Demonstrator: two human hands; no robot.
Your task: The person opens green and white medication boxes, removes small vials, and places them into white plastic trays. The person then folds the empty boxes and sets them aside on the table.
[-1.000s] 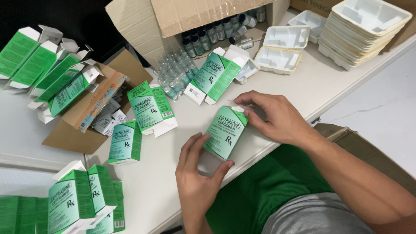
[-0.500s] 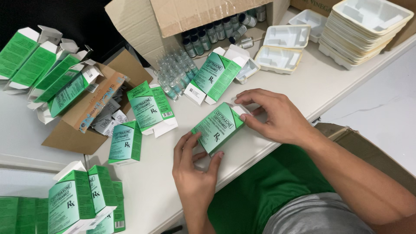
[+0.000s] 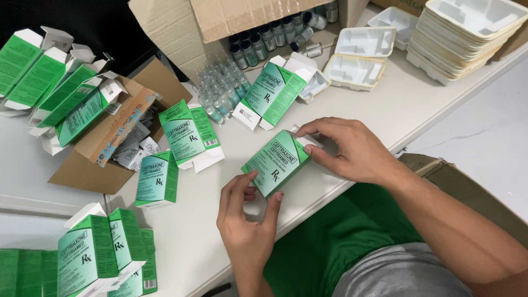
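Both hands are gripping one green carton (image 3: 276, 163), which is lying flat and slightly angled on the white bench (image 3: 385, 118) near its front edge. Left hand (image 3: 246, 220) is pinching the carton's lower end between thumb and fingers, closed on it and apparently steadying it against the bench. Right hand (image 3: 347, 149) is curling over the upper end, fingertips pressing at a white flap (image 3: 301, 131) there; that grip is closed on the carton too, and the hold suggests the flap end is being worked while the other end is being braced. Whether the flap is fully tucked cannot be told.

Just beyond, to the left, loose cartons (image 3: 190, 135) are lying on the bench, one with its white flap open. Another open carton (image 3: 272, 92) is resting ahead of the hands, tilted against a white moulded tray (image 3: 314, 85). A cluster of clear vials (image 3: 220, 91) is standing between these, within easy reach.

Further back, a large cardboard box (image 3: 181, 25) is lying open with dark-capped vials (image 3: 264, 41) inside. Empty trays (image 3: 355, 69) are sitting beside it, and a tall tray stack (image 3: 465, 33) is standing at far right. At far left, a row of open-ended cartons (image 3: 49, 82) is leaning over a flattened cardboard piece (image 3: 118, 132). Upright cartons (image 3: 99, 253) are standing at near left.
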